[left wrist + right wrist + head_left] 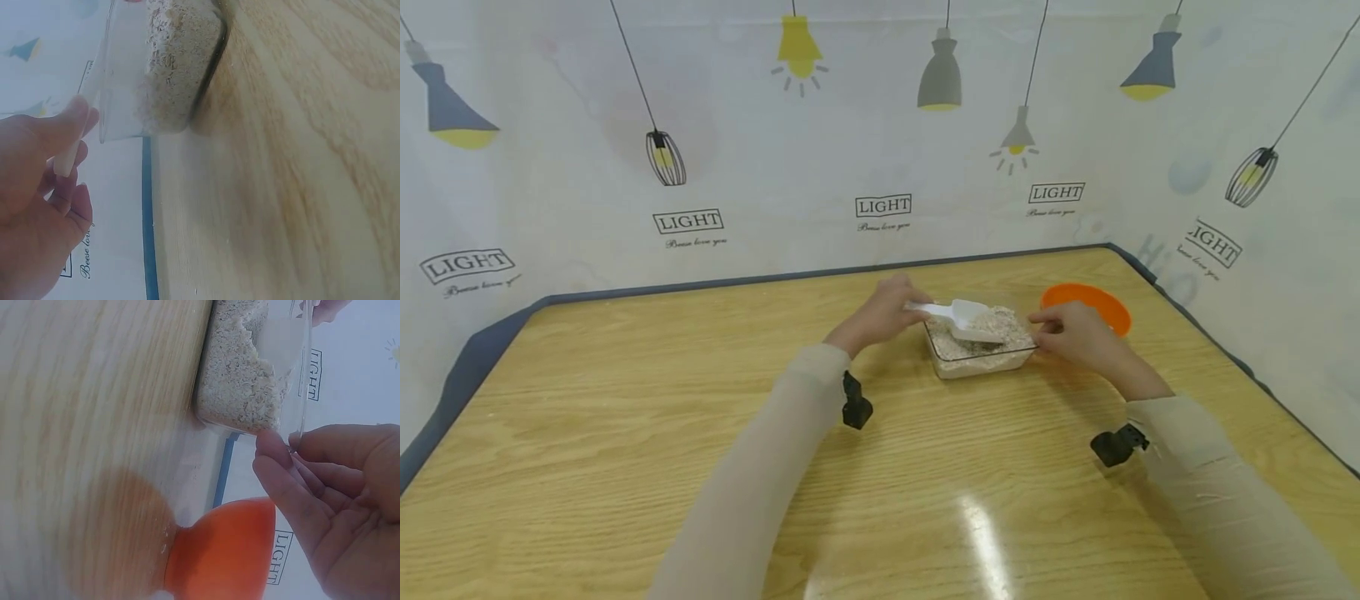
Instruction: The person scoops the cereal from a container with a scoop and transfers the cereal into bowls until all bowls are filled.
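Note:
A clear rectangular container (985, 366) filled with pale, flaky grain (1011, 325) sits on the table. My left hand (883, 312) pinches the handle of a white scoop (964, 313) between thumb and fingers at the container's left end. The scoop's head lies over the grain, its lower edge overlapping it. In the left wrist view the handle end (65, 161) sticks out below the thumb. At the other end, my right hand (1078, 333) pinches the container's rim, thumb on one side and fingertips on the other, as the right wrist view shows.
Just behind the right hand stands an orange bowl (1105, 304), partly hidden by that hand. The wooden table (625, 433) ends at a dark blue edge against a lamp-printed backdrop (790, 167). Black cameras (856, 404) are strapped at both wrists.

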Demonstrator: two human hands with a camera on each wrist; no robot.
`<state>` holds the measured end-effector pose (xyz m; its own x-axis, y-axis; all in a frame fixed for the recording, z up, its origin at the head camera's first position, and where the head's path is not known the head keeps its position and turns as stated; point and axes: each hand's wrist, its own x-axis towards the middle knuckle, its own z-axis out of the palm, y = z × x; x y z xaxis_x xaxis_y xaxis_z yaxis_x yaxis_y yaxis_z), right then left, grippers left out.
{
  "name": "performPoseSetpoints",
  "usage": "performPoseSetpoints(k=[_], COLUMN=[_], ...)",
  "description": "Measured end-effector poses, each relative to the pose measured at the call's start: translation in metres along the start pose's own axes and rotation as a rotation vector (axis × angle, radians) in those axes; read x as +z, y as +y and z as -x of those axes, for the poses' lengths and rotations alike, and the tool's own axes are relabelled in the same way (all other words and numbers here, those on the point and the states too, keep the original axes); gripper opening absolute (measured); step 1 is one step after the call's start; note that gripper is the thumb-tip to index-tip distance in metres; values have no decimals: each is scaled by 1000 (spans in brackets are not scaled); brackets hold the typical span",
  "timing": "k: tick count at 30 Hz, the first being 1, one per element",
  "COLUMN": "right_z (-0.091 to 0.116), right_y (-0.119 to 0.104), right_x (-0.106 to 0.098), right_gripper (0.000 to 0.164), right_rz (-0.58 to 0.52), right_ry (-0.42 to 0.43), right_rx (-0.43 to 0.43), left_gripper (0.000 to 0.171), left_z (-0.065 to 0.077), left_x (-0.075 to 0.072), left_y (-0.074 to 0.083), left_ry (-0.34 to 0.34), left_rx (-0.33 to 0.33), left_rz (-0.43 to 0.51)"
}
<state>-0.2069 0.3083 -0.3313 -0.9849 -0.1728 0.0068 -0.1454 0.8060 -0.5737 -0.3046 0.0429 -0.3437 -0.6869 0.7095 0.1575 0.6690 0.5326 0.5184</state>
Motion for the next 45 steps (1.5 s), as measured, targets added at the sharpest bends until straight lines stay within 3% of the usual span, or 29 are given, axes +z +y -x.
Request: performPoseSetpoints(k=[13, 22, 45], right_z=[1, 2, 0], right_y=[-1, -1, 4], right_x=[1, 1, 2], right_gripper=[35, 35, 35], right_rz=[21, -1, 10], right_ry=[11, 13, 29], right_rx=[13, 1, -15], left_gripper=[27, 26, 26], left_z=[-7, -5, 0], left_x=[9, 10, 11], left_y=[8, 5, 6], left_ry=[10, 18, 62], left_rx=[10, -97, -134], left_rz=[-18, 226, 342])
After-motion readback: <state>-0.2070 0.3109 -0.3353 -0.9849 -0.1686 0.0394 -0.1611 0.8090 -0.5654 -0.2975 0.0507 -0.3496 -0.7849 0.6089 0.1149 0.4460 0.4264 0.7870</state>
